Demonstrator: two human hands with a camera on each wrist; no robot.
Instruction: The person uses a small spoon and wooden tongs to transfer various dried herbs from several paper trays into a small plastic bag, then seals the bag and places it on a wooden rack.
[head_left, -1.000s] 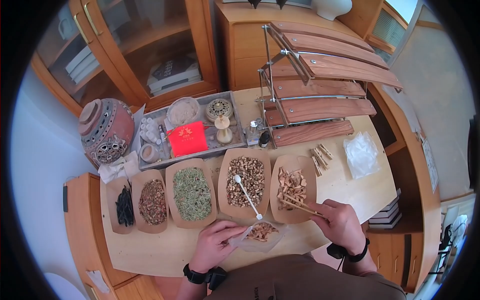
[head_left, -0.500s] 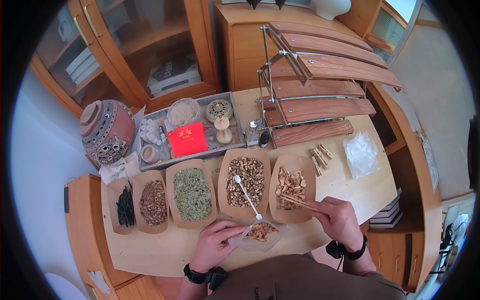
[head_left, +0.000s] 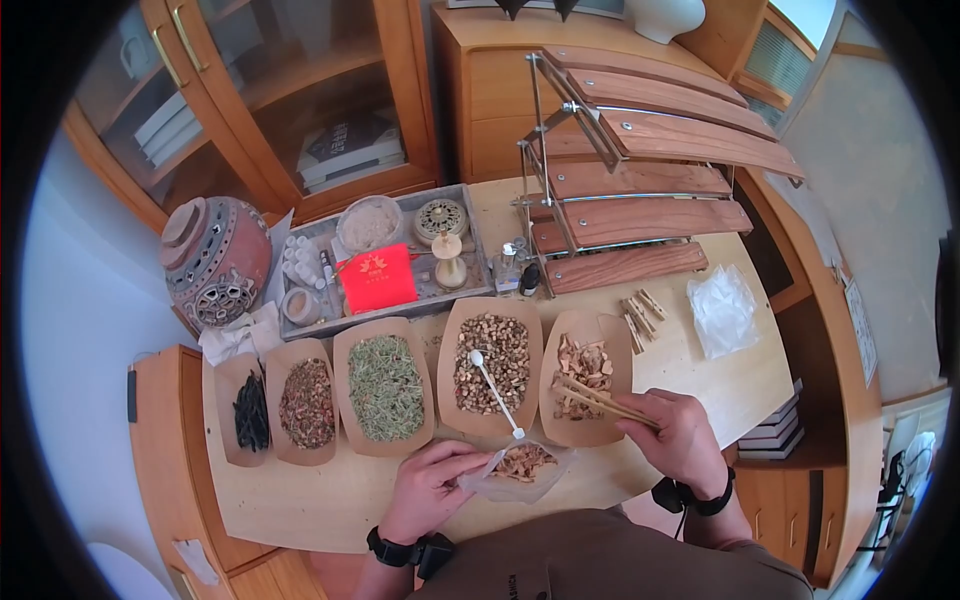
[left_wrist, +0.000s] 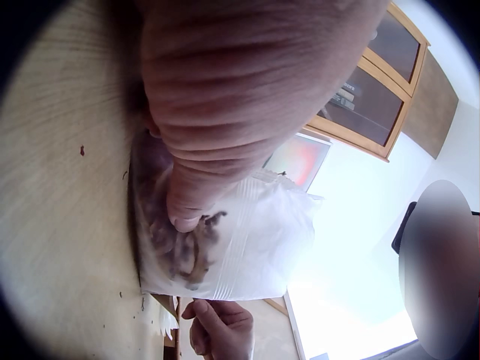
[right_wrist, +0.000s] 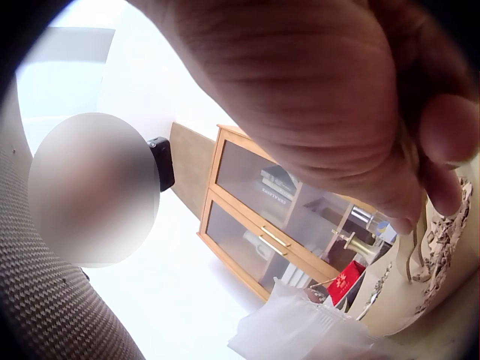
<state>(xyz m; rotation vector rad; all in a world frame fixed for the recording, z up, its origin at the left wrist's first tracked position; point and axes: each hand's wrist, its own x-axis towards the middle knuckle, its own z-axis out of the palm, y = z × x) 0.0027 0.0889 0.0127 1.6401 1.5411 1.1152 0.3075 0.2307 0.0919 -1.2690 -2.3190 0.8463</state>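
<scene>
My left hand (head_left: 432, 490) pinches the side of a translucent bag (head_left: 505, 487) holding dried pale-brown pieces (head_left: 524, 463); in the left wrist view the thumb presses on the bag (left_wrist: 255, 247). My right hand (head_left: 678, 440) grips wooden tweezers (head_left: 610, 402), whose tips are among the tan chips (head_left: 585, 365) in the rightmost paper tray (head_left: 590, 432). Whether the tips hold a chip cannot be told. Left of that tray stands another paper tray (head_left: 450, 400) of brown cubes (head_left: 492, 335), with a small white spoon (head_left: 497, 392) lying across them.
Further left are paper trays of green herb (head_left: 384, 390), reddish bits (head_left: 307, 403) and dark strips (head_left: 250, 412). Behind stand a grey tray (head_left: 480, 250) with a red packet (head_left: 377, 280), a clay pot (head_left: 215, 255) and a slatted wooden rack (head_left: 650, 215). Clothespins (head_left: 643, 314) and white bags (head_left: 723, 310) lie right.
The tweezers have shifted slightly within the rightmost tray, and their tips now stand wider apart and further up-left. My left hand and the bag stay in place.
</scene>
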